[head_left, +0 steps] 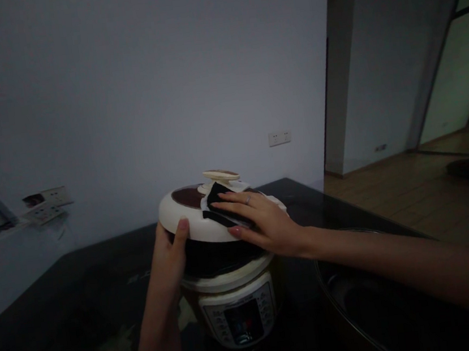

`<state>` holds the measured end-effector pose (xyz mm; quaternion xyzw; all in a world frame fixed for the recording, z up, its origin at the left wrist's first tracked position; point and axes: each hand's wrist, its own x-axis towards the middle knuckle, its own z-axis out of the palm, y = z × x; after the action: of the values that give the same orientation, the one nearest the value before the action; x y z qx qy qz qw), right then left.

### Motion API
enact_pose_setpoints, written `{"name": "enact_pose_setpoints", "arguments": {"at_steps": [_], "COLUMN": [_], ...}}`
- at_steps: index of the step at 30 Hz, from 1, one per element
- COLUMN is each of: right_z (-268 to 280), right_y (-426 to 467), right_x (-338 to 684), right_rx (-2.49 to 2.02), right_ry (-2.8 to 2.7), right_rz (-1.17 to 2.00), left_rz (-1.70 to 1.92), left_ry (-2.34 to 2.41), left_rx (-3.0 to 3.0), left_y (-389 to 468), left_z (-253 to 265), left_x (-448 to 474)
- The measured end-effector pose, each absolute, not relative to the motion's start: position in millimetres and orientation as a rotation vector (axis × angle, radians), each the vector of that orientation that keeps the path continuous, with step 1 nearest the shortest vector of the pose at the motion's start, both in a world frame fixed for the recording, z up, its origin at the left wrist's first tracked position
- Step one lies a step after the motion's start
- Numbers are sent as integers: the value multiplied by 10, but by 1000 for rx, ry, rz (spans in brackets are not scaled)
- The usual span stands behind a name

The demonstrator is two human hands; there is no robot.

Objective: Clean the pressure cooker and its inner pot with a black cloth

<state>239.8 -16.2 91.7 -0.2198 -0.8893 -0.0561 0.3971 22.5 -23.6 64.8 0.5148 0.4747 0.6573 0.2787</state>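
An electric pressure cooker with a control panel on its front stands before me. Its white lid, brown on top with a knob, sits above the body with a dark gap between them. My left hand grips the lid's left rim, thumb on the outer face and fingers hidden beneath. Under my right hand a black and white cloth is pressed onto the lid's top beside the knob. The fingers of that hand lie over the cloth, holding it against the lid.
The cooker is on a dark glossy table. A round dark basin or pan stands at the right, partly below my right forearm. Behind is a pale wall with a socket; more sockets are at the left. Wooden floor lies beyond.
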Motion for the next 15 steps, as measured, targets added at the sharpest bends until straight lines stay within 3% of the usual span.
{"name": "enact_pose_setpoints", "arguments": {"at_steps": [4,11,15], "right_z": [955,1533,1547], "right_y": [-124,369,716], "right_x": [2566,2725,2493], "right_rx": [-399,-712,-705], "right_ry": [-2225,-1644,-1812], "right_rz": [-76,42,158], "left_rz": [1737,1740,1739], "left_ry": [1337,1348,1329], "left_rx": [1379,1376,1372], "left_y": [-227,-220,-231], "left_z": [636,614,638], "left_x": [204,194,208]}}
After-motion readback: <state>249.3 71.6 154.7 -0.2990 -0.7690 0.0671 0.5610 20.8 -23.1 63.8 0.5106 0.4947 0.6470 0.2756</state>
